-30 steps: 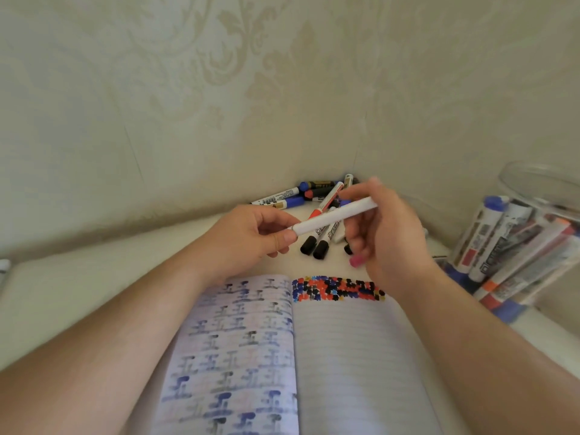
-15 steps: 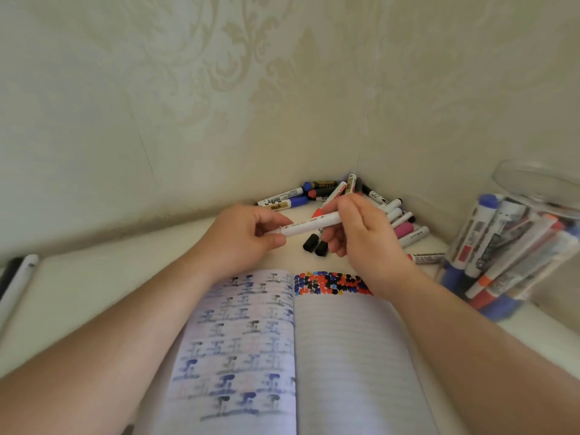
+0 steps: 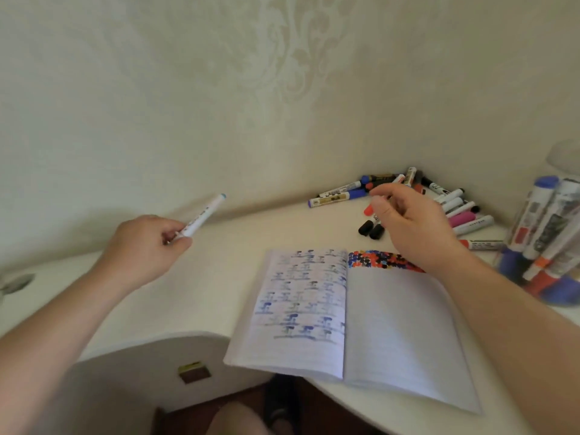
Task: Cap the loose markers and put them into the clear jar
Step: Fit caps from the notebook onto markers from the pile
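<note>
Head view: left hand [image 3: 147,246] grips a slim white marker [image 3: 204,216], pale-blue tipped; right hand [image 3: 411,224] hangs slack.

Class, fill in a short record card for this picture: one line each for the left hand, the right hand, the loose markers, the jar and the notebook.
left hand: left hand grips a white marker, tip end raised toward the wall
right hand: right hand hovers with loosely bent fingers over the loose markers, holding nothing
loose markers: piled in the desk corner
jar: clear jar at right edge, already holding markers
notebook: open notebook, flat on the desk
</note>
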A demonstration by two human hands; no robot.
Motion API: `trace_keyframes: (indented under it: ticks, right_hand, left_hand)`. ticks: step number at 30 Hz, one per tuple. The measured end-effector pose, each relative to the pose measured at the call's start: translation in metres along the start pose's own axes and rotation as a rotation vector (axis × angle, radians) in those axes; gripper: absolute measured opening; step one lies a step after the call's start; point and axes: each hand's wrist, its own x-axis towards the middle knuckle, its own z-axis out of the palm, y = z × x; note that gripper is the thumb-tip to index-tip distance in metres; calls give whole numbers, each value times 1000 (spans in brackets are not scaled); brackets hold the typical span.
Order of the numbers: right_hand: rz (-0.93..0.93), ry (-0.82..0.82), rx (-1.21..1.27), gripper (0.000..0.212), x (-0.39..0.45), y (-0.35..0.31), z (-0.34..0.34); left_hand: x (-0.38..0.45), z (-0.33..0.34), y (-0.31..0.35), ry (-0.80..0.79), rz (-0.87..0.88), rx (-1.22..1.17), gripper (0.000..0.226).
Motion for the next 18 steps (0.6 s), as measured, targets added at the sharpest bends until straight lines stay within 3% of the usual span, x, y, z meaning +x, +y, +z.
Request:
trace_keyframes:
  ticks: [3, 8, 13, 15, 18]
  right_hand:
    - [13, 26, 21, 20, -3, -7, 2]
    - [50, 59, 66, 16, -6, -7, -3]
    - [104, 124, 103, 17, -2, -4, -10]
    - [121, 99, 0, 21, 1, -1, -15]
    - [127, -39, -399, 32, 7, 5, -20]
  left_hand:
    - [-19, -9, -25, -26, -65, 106, 32]
    - [-32, 11, -41, 8, 9, 314, 22]
    - [-30, 28, -46, 63, 41, 290, 12]
    - [-25, 28, -44, 55, 32, 288, 11]
    - [-17, 27, -32, 36, 13, 257, 7]
